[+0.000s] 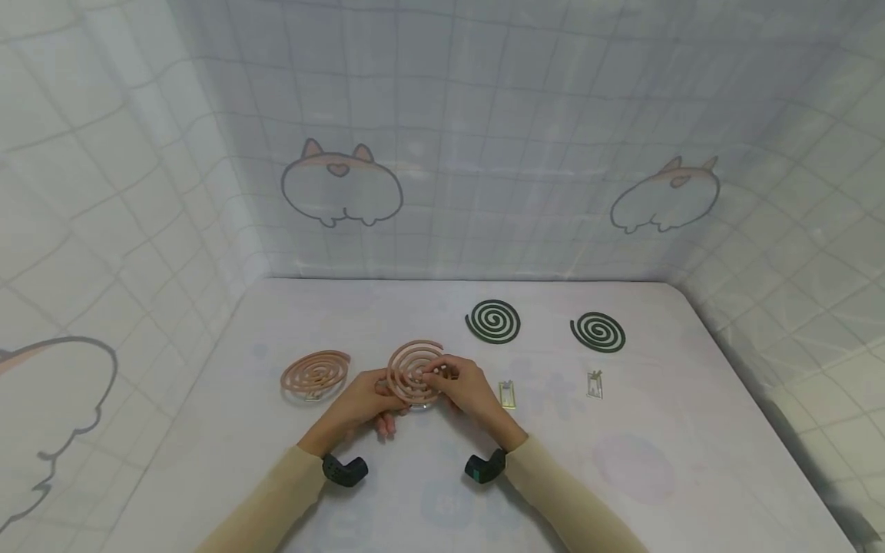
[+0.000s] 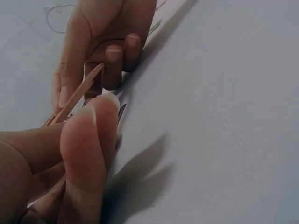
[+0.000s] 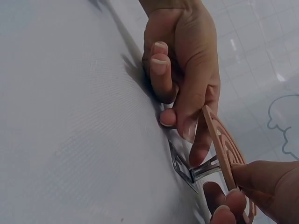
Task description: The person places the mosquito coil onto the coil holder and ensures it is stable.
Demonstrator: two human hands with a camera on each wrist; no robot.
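Note:
An orange-brown spiral coil (image 1: pixel 409 372) is held tilted between both hands, above a small metal stand (image 3: pixel 184 169) low on the table. The left hand (image 1: pixel 365 399) pinches the stand or the coil's lower edge; which one is partly hidden. From the right, the right hand (image 1: pixel 472 385) pinches the coil near its middle with thumb and fingers. In the right wrist view the stand's upright piece reaches toward the underside of the coil (image 3: pixel 223 149). The left wrist view shows the coil's edge (image 2: pixel 84 88) between the hands.
Another orange-brown coil (image 1: pixel 315 372) rests raised on a stand at the left. Two dark green coils (image 1: pixel 493 321) (image 1: pixel 598 332) lie at the back right, with a yellowish metal stand (image 1: pixel 508 395) and a silvery one (image 1: pixel 594 385) in front of them. Patterned cloth walls surround the table.

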